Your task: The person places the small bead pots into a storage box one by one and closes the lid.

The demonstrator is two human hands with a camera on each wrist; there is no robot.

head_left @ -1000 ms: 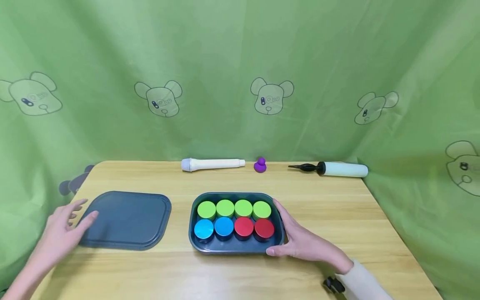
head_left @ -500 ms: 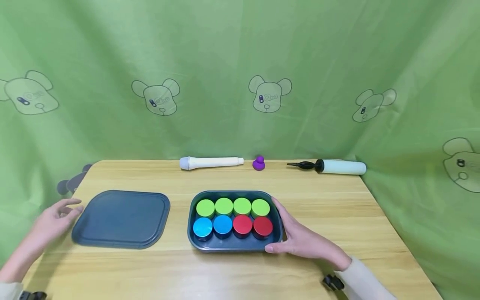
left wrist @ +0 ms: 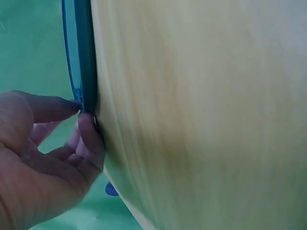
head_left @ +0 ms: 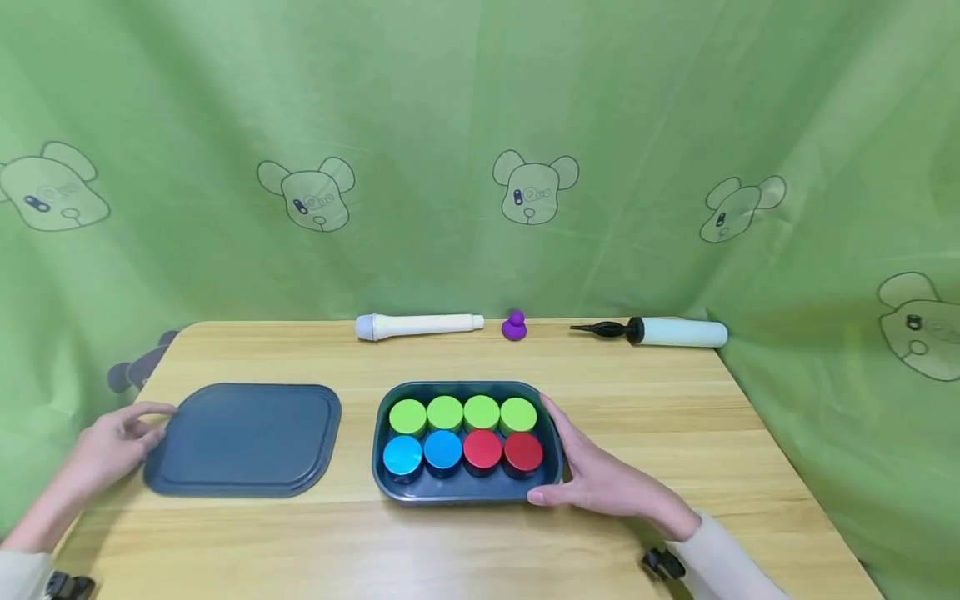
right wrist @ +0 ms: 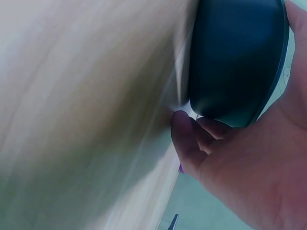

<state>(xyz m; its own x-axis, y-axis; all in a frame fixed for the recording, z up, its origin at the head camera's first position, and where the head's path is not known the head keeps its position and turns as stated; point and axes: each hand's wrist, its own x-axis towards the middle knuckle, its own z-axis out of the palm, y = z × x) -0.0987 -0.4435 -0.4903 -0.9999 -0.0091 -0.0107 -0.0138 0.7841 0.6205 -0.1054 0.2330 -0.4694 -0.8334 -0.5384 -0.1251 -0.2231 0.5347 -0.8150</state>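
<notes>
My left hand [head_left: 111, 446] is at the left edge of a flat dark blue-grey lid [head_left: 251, 437] lying on the table. Up close in the left wrist view, thumb and fingertips pinch the rim of this lid [left wrist: 85, 57]. A matching deep container [head_left: 468, 492] stands to the right. Inside it are a back row of light green round-topped pieces [head_left: 446, 412] and a front row of two blue [head_left: 443, 450] and two red ones [head_left: 482, 451]. My right hand [head_left: 600, 479] grips the container's right end, thumb at the front corner, fingers along the side; some fingers are tucked low under its wall [right wrist: 235, 62].
Along the table's back edge lie a white microphone-shaped stick [head_left: 420, 326], a small purple knob-like piece [head_left: 514, 326] and a pale hand pump [head_left: 660, 332] with a black nozzle. Green curtain [head_left: 420, 108] with bear faces encloses the wooden table [head_left: 360, 550] at the back and sides.
My left hand has drawn back leftward from over the lid and come to its left edge, fingers closing on the rim. My right hand keeps its hold on the container.
</notes>
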